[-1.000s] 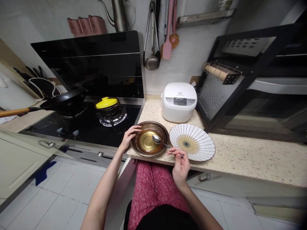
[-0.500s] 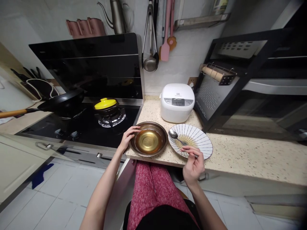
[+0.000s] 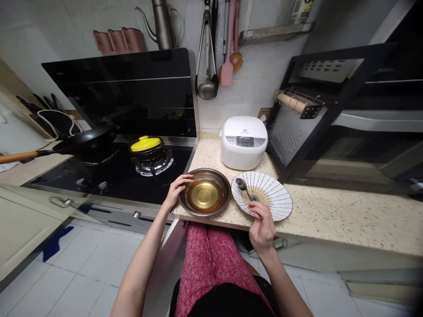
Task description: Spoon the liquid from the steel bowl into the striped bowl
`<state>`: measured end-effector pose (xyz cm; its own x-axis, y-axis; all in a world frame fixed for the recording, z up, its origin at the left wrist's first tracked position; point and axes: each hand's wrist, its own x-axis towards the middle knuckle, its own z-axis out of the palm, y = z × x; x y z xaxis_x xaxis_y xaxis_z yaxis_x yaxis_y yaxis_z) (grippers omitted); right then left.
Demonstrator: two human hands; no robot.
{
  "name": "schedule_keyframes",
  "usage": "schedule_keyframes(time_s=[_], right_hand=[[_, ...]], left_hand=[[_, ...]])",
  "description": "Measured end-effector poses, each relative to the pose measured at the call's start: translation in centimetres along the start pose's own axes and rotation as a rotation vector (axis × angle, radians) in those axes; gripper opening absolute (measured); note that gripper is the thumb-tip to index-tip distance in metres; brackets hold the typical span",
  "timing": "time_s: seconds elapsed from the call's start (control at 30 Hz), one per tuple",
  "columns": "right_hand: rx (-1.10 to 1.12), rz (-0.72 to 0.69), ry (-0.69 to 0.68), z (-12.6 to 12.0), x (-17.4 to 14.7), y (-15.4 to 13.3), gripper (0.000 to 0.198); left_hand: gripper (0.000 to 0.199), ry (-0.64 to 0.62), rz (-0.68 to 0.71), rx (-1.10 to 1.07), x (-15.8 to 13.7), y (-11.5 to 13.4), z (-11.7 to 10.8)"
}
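Observation:
My left hand [image 3: 176, 191] rests on the left rim of a round metal bowl [image 3: 226, 200], its fingers stretched out over the edge. Clear golden-brown liquid [image 3: 204, 196] lies in the bowl. In my right hand [image 3: 263, 226] a metal spoon [image 3: 241, 185] is pinched by the handle. The spoon's bowl is over the left part of a white plate [image 3: 279, 200] with dark radiating lines and a yellowish centre. Whether the spoon touches the plate, I cannot tell. Plate and bowl stand side by side at the counter's front edge.
A white rice cooker [image 3: 244, 145] stands behind the plate. To the left, the black stove [image 3: 122, 185] carries a wok [image 3: 87, 143] and a small pot with a yellow lid [image 3: 145, 143]. A dark rack [image 3: 287, 119] stands right on the speckled counter [image 3: 350, 215]. Utensils hang on the wall.
My right hand has shifted slightly left and turned, so the spoon points more steeply away from me, its head a little further right. The left hand and metal bowl have stayed put.

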<state>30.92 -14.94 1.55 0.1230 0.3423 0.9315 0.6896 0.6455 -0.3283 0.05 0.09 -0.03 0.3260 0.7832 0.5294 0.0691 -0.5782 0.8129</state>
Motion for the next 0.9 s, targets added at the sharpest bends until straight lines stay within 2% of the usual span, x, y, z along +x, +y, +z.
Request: schedule_keyframes(time_s=[0.23, 0.7, 0.9], right_hand=[[-0.002, 0.009, 0.021, 0.0, -0.2, 0.3, 0.03], [0.259, 0.336, 0.173, 0.2, -0.6, -0.9, 0.015], [0.284, 0.376, 0.11, 1.3, -1.0, -2.4, 0.016]], left_hand=[[0.036, 0.005, -0.007, 0.004, -0.1, -0.1, 0.0], [0.034, 0.011, -0.009, 0.001, -0.1, 0.2, 0.0], [0.035, 0.011, -0.006, 0.003, -0.1, 0.0, 0.0]])
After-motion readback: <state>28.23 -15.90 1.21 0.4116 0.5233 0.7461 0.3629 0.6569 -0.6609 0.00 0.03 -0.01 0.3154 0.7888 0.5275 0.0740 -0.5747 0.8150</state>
